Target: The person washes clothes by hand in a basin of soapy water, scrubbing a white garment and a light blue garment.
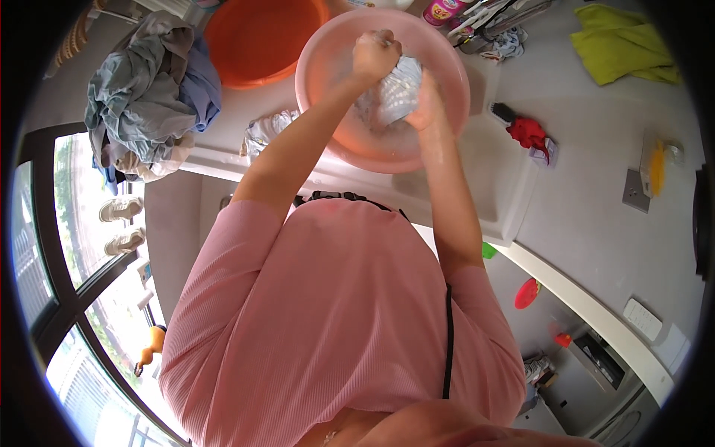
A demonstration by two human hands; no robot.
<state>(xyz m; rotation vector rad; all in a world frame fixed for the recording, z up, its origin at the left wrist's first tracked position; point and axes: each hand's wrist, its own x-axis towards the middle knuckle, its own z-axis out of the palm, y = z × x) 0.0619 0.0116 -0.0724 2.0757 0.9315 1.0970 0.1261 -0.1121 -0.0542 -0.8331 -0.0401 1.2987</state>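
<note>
A large pink plastic basin (455,89) stands before me on the white sink, with cloudy, sudsy water (385,137) in it. Over the water, a pale, wet cloth (403,89) with rows of light spots is stretched between my hands. My left hand (377,55) is clenched as a fist at the cloth's upper left edge, bits of foam on its fingers. Along the right edge of the cloth lies my right hand (427,103), gripping it between thumb and fingers. The lower part of the cloth hangs close to the water; whether it dips in is unclear.
An orange basin (262,42) adjoins at the left, beside heaped clothes (148,89). A crumpled pale cloth (268,131) lies by the sink's rim. To the right are a brush (503,113), a red cloth (527,134), a pink bottle (441,11) and a yellow-green cloth (623,44).
</note>
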